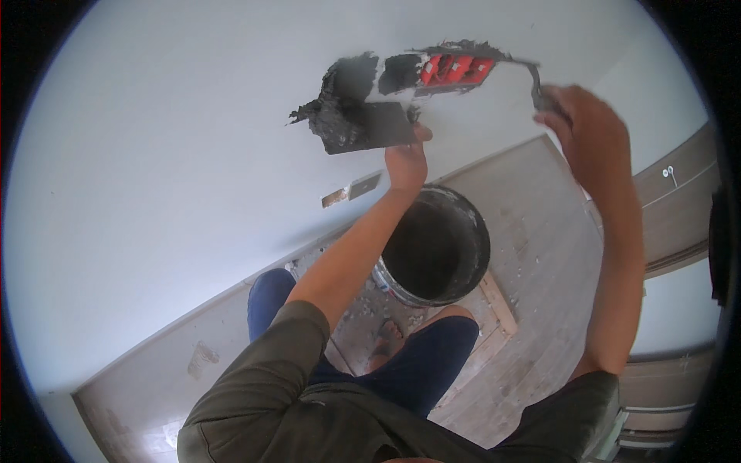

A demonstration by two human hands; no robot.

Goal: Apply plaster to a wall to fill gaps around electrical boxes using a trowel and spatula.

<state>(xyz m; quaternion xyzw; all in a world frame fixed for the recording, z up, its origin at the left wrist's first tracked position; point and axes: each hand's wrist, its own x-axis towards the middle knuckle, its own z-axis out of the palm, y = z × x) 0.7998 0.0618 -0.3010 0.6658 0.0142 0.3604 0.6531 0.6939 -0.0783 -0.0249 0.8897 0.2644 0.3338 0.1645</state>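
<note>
My left hand (407,163) is closed on a flat dark rectangular plate (386,125), held up close to the white wall. A thick heap of dark grey mortar (346,92) covers the plate's left part. My right hand (593,127) grips the handle of a small trowel (535,81). Its thin blade, seen nearly edge-on, reaches left to the upper right edge of a row of red electrical boxes (457,70) set in the wall. Rough dark mortar surrounds the boxes. Left of them is a dark, squarish patch (401,72), partly behind the mortar heap.
A large round bucket (480,258), dark inside, stands on the floor below my left forearm. Two small rectangular openings (335,197) lie low in the wall. A wooden board (498,306) and debris are beside the bucket. Brown cabinet doors (675,193) stand at the right.
</note>
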